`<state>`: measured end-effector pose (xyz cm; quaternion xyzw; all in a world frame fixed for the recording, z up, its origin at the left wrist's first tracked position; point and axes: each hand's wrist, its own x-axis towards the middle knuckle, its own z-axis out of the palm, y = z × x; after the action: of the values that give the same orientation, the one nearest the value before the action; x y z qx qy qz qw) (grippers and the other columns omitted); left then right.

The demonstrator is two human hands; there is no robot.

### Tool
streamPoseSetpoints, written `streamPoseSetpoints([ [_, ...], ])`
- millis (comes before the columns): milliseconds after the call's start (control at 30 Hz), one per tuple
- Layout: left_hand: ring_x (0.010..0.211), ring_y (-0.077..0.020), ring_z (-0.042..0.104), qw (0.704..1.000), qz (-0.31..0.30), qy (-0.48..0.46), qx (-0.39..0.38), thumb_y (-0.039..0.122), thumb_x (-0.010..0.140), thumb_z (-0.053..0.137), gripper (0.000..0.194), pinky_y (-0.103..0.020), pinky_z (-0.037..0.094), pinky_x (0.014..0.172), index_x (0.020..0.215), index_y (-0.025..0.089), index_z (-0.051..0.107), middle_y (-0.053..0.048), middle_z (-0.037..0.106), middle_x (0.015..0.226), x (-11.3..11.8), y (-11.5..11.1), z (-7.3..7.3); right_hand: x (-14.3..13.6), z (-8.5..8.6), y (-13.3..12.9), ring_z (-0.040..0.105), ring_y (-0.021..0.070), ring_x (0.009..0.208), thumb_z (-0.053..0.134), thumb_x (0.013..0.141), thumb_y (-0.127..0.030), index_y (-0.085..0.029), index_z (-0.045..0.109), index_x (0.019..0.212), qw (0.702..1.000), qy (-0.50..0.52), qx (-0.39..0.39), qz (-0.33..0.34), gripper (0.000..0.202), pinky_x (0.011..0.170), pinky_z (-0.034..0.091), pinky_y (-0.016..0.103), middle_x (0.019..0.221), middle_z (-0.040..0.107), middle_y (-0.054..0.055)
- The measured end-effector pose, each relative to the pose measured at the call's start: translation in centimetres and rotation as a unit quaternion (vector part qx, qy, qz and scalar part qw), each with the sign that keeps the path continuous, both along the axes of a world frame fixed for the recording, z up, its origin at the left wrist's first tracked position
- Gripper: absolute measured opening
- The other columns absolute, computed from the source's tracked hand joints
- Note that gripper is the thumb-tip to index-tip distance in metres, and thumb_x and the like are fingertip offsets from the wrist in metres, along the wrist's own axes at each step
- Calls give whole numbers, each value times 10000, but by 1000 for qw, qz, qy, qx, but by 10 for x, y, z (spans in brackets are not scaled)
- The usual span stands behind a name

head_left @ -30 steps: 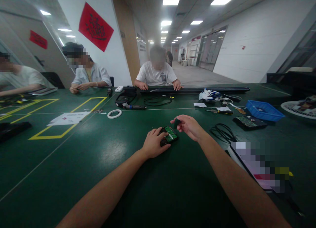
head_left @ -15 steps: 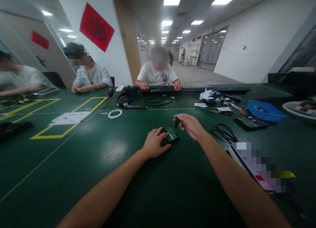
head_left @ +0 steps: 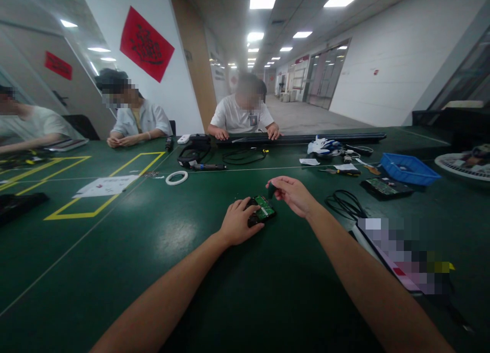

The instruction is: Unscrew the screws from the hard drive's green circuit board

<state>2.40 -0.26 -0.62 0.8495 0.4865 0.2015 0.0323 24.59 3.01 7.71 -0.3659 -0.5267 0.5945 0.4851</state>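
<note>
Left hand [head_left: 238,223] holds circuit-board unit [head_left: 267,208], at hand's two o'clock, on table [head_left: 168,251]; right hand [head_left: 293,196] pinches dark handle [head_left: 271,191], unit's one o'clock. Likely tool work; next move needs steady bracing.

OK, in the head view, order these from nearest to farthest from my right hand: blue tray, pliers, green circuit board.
From your right hand:
1. Green circuit board, just left, partly under your left hand.
2. Pliers, ahead and to the right.
3. Blue tray, farther right.
</note>
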Motion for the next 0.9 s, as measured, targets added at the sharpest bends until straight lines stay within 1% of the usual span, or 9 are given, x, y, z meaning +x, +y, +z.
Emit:
streamPoseSetpoints([
  [133, 1345, -375, 369, 1000, -2, -8, -1, 593, 823, 655, 594, -570, 335, 1079, 1339, 311, 572, -80, 402, 1515, 0, -1, 1, 1, -2, 1, 545, 113, 620, 776, 741, -386, -205, 668, 902, 1000, 19, -16, -14, 265, 534, 407, 248, 782, 636, 3],
  [267, 1341, -371, 375, 1000, -5, -7, 2, 597, 826, 649, 595, -564, 343, 1074, 1343, 311, 568, -82, 406, 1512, 0, -1, 2, 3, -5, 5, 522, 105, 587, 733, 777, -412, -211, 701, 1001, 1000, -3, -10, -14, 303, 484, 361, 239, 758, 611, 0],
  [367, 1335, -370, 382, 1000, -6, -5, 2, 593, 823, 653, 596, -562, 344, 1073, 1341, 311, 570, -84, 410, 1509, 1, -1, 2, 3, -7, 7, 474, 93, 563, 711, 790, -434, -192, 729, 968, 999, -28, 14, -25, 301, 461, 317, 239, 778, 624, 15],
  [467, 1329, -369, 390, 1000, -5, -9, 2, 586, 816, 667, 600, -558, 340, 1078, 1340, 311, 572, -82, 408, 1511, 1, -1, 2, 3, -6, 6, 459, 93, 560, 731, 762, -431, -181, 729, 906, 998, -35, 24, -36, 288, 467, 321, 243, 776, 640, 22],
  [533, 1332, -370, 387, 1000, -1, -8, 0, 586, 813, 669, 602, -558, 341, 1077, 1340, 311, 573, -79, 404, 1516, 1, -1, 2, 1, -5, 5, 463, 96, 561, 741, 748, -422, -177, 714, 878, 999, -30, 17, -30, 278, 472, 330, 242, 750, 638, 19],
  [600, 1332, -370, 385, 1000, 1, -7, -3, 590, 812, 668, 606, -560, 344, 1074, 1341, 311, 574, -78, 404, 1515, 1, 0, 2, 0, -4, 3, 468, 98, 564, 734, 755, -416, -176, 692, 864, 1000, -25, 7, -17, 267, 474, 342, 240, 786, 661, 30],
  [733, 1334, -369, 382, 1000, -2, -10, 1, 596, 818, 658, 604, -560, 344, 1075, 1346, 316, 569, -78, 407, 1512, 0, -1, 2, 0, -5, 3, 495, 105, 584, 692, 793, -393, -183, 646, 856, 1000, -16, -8, -8, 224, 490, 378, 249, 984, 718, 78],
  [833, 1336, -370, 381, 1000, -3, -8, 3, 600, 820, 653, 603, -561, 347, 1072, 1345, 316, 569, -80, 408, 1510, 0, 0, 1, 2, -6, 4, 497, 111, 568, 640, 819, -368, -188, 630, 879, 1000, -6, -24, -8, 190, 483, 373, 254, 1015, 730, 92],
  [900, 1337, -373, 380, 1000, -1, -6, 3, 604, 820, 651, 605, -567, 343, 1073, 1344, 313, 570, -83, 405, 1510, 0, 0, 1, 3, -6, 4, 500, 115, 559, 603, 836, -363, -189, 649, 947, 999, -6, -34, 4, 212, 480, 366, 255, 1012, 737, 99],
])
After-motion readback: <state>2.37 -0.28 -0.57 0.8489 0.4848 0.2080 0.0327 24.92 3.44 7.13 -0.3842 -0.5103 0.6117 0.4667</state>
